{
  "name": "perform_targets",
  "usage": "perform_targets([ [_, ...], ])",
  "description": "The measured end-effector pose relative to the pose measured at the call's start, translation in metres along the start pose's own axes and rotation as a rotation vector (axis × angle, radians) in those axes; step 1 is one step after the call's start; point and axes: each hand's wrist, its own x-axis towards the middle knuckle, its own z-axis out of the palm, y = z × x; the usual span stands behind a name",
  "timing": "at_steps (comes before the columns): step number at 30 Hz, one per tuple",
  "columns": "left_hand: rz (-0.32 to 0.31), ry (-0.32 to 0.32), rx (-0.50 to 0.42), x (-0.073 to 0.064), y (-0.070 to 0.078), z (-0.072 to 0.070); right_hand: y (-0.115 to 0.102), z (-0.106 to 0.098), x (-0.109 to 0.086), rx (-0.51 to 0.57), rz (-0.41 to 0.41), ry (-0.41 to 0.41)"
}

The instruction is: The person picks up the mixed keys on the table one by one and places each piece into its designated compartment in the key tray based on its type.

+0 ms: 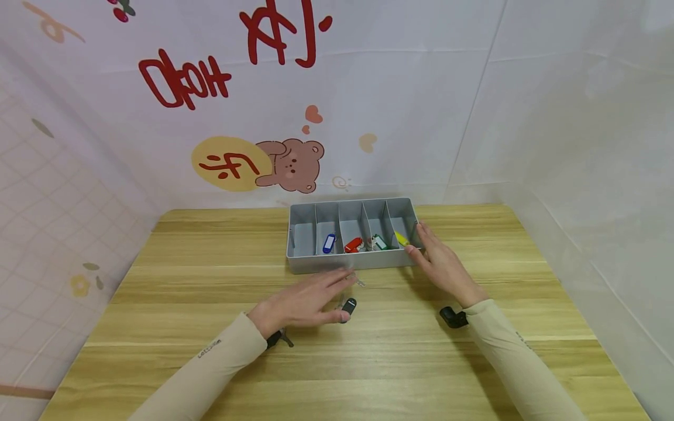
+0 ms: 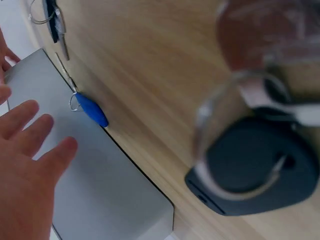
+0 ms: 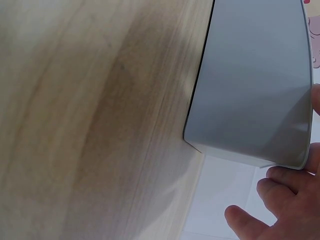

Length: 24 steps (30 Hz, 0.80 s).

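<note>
A grey tray (image 1: 358, 261) with five compartments holds tagged keys: a blue tag (image 1: 329, 243), a red tag (image 1: 353, 245), a green tag (image 1: 379, 242) and a yellow tag (image 1: 402, 239). My right hand (image 1: 441, 263) grips its right front corner, thumb at the front rim and fingers along the end. My left hand (image 1: 308, 300), fingers stretched out, hovers before the tray. Close to its thumb lies a black tag (image 1: 349, 306). In the left wrist view, another blue tag (image 2: 91, 110) with its key lies against the tray's front wall, mostly hidden by the hand in the head view.
Near the left wrist is a black key fob (image 2: 250, 170) on a ring, beside a brown piece (image 2: 245, 35). The wooden table (image 1: 368, 374) ends against a white printed backdrop (image 1: 411, 88) behind the tray.
</note>
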Motion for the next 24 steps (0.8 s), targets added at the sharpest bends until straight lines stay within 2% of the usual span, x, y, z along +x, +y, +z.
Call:
perform_targets([
  [7, -0.092, -0.111, 0.028, -0.0019, -0.002, 0.0049, 0.0002, 0.0005, 0.0005, -0.001, -0.002, 0.003],
  [14, -0.124, -0.164, 0.022, -0.0034, -0.0021, 0.0058, -0.0004, 0.0005, 0.0008, -0.003, 0.002, 0.006],
  [20, -0.088, -0.151, -0.045, -0.007, -0.0002, 0.0035, -0.0007, -0.0001, 0.0005, -0.006, 0.007, -0.001],
  [24, -0.08, -0.117, -0.112, -0.0083, -0.0005, 0.004, -0.0004, 0.0004, 0.0007, -0.006, 0.01, -0.001],
])
